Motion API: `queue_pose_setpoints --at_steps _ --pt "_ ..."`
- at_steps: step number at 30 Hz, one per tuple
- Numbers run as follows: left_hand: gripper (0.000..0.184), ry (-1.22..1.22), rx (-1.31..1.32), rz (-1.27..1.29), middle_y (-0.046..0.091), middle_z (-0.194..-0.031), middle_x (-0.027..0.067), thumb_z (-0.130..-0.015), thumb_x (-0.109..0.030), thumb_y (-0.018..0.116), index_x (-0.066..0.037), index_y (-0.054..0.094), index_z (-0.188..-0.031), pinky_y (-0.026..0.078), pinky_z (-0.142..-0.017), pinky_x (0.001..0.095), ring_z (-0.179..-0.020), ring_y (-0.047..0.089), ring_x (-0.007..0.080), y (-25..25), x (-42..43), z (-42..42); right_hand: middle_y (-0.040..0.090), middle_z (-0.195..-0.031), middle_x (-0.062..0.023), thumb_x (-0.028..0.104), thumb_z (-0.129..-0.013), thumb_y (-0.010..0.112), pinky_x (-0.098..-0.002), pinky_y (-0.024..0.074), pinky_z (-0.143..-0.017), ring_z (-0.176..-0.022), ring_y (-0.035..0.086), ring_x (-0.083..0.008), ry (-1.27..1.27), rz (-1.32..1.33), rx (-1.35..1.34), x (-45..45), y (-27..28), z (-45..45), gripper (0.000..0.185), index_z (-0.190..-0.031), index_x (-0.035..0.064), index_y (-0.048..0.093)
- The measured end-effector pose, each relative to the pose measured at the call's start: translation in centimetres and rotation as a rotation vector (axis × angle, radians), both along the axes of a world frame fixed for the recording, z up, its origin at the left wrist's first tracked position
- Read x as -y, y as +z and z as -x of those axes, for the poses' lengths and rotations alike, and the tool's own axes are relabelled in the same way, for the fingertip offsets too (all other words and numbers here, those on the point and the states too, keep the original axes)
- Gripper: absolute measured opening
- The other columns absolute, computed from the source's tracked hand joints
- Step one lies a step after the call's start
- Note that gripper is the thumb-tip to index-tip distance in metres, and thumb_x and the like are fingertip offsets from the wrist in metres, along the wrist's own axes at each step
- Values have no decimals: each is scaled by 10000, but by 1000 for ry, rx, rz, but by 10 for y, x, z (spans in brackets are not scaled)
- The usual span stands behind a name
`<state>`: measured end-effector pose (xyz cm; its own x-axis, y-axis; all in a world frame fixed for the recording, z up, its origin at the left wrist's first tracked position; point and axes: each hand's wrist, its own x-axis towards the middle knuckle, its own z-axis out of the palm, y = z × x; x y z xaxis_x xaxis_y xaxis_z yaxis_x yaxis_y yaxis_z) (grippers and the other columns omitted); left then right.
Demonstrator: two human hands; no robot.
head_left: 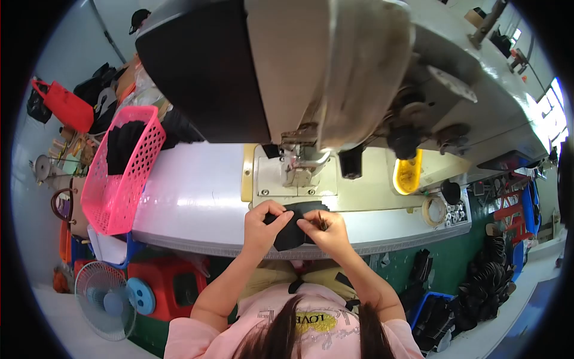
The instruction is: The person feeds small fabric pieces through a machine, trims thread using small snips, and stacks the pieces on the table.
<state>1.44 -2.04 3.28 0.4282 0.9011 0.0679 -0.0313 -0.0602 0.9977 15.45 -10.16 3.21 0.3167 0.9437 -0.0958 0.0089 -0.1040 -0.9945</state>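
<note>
A piece of black fabric (289,235) lies across the front edge of the sewing table, just below the metal needle plate (278,184). My left hand (263,226) pinches its left side between thumb and fingers. On the right side, my right hand (326,230) grips the same fabric, with a small dark object, too small to identify, among its fingers. Both hands are close together in front of the presser foot (297,173) of the sewing machine (293,66), and the fabric does not reach under the foot.
A pink basket (134,173) with black fabric stands at the table's left end. A yellow tray (408,172) and bobbins (455,215) sit at right. The machine head overhangs the table. A fan (106,301) and red stool (156,286) are at lower left.
</note>
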Motion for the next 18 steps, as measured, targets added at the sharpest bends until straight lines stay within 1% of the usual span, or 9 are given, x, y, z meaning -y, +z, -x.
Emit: queue_pose_setpoints --at_steps 2,4,6,7,9,11,14,17,18 --pt "173 55 -166 -51 567 -675 29 -732 -36 697 -1 544 -660 412 -612 228 -650 506 84 -1 1 1 604 -703 25 82 -803 677 -193 432 -561 -626 501 -25 1 -153 7 -2 -23 1 82 -807 9 639" --pt "160 81 -66 -85 560 -649 27 -721 -39 703 -7 560 -656 410 -593 237 -629 498 85 -15 -1 0 604 -704 24 99 -811 673 -203 443 -564 -640 508 -25 32 -193 83 -4 -30 -1 96 -802 10 638" --pt "105 115 4 36 555 -659 15 -722 11 678 -14 578 -700 411 -610 239 -623 485 83 -20 3 -4 580 -660 29 103 -806 676 -201 422 -547 -613 475 -15 14 -199 75 -6 -34 1 115 -792 0 630" --pt "100 136 167 217 559 -726 14 -750 45 636 -19 575 -797 420 -634 231 -673 500 88 -20 6 -7 562 -632 29 109 -800 682 -202 392 -517 -591 452 -13 -17 -233 131 -8 -33 1 127 -773 -2 626" --pt "203 142 339 369 564 -867 47 -791 60 588 -18 543 -973 459 -678 253 -794 541 122 -52 0 -3 531 -583 36 113 -793 686 -212 342 -482 -555 405 -16 -79 -222 135 -9 -34 1 137 -751 -3 626" --pt "234 99 449 735 580 -918 68 -790 53 595 -5 548 -1013 501 -730 303 -834 575 167 -38 5 -6 527 -573 35 112 -791 683 -215 343 -482 -547 401 -19 -96 -230 145 -12 -46 1 140 -744 -4 620" --pt "225 89 427 679 599 -937 91 -786 43 606 12 564 -1006 524 -756 339 -838 603 203 -29 20 -12 519 -562 14 117 -796 671 -222 343 -478 -537 398 -28 -90 -217 166 -9 -32 0 145 -739 -5 615" --pt "202 75 382 631 615 -920 107 -775 37 623 25 574 -971 522 -717 318 -793 614 199 -36 18 -11 514 -562 0 120 -797 668 -225 341 -475 -541 397 -33 -96 -205 194 -5 -26 -2 143 -755 -7 618" --pt "202 130 334 603 618 -867 102 -766 37 636 30 575 -959 516 -699 295 -762 613 190 -31 20 -13 515 -564 2 120 -798 669 -224 340 -474 -542 395 -31 -105 -222 200 -6 -30 0 142 -760 -8 620"
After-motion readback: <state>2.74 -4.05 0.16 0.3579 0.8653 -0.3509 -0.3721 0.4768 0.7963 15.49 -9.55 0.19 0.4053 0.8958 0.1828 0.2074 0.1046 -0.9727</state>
